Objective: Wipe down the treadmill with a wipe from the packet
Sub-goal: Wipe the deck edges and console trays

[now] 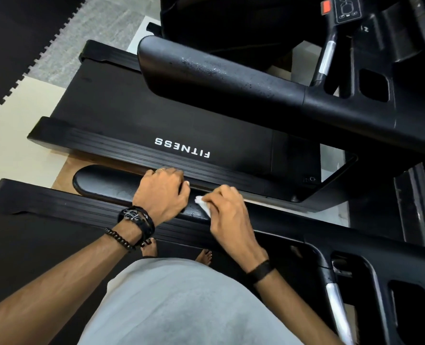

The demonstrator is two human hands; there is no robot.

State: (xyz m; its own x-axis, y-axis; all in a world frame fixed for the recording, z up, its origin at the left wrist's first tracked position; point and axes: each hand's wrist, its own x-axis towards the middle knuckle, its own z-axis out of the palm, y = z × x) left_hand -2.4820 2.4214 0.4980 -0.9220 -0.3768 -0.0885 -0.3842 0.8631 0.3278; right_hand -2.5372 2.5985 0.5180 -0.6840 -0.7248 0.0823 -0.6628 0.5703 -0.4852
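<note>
A black padded treadmill handrail point(101, 183) runs across the middle of the view, with a wet sheen near its right part. My left hand point(162, 191) grips this handrail, fingers curled over its far side. Just to the right, my right hand point(227, 210) holds a small white wipe point(202, 204) and presses it against the handrail. The wipe packet is not in view.
A second treadmill with a belt marked FITNESS point(182, 148) stands beyond, its own handrail point(218, 78) speckled with droplets. Consoles point(348, 8) and cup holders point(373, 85) lie to the right. My bare feet point(204, 256) stand on the near belt. Black foam mats point(19, 46) cover the floor at left.
</note>
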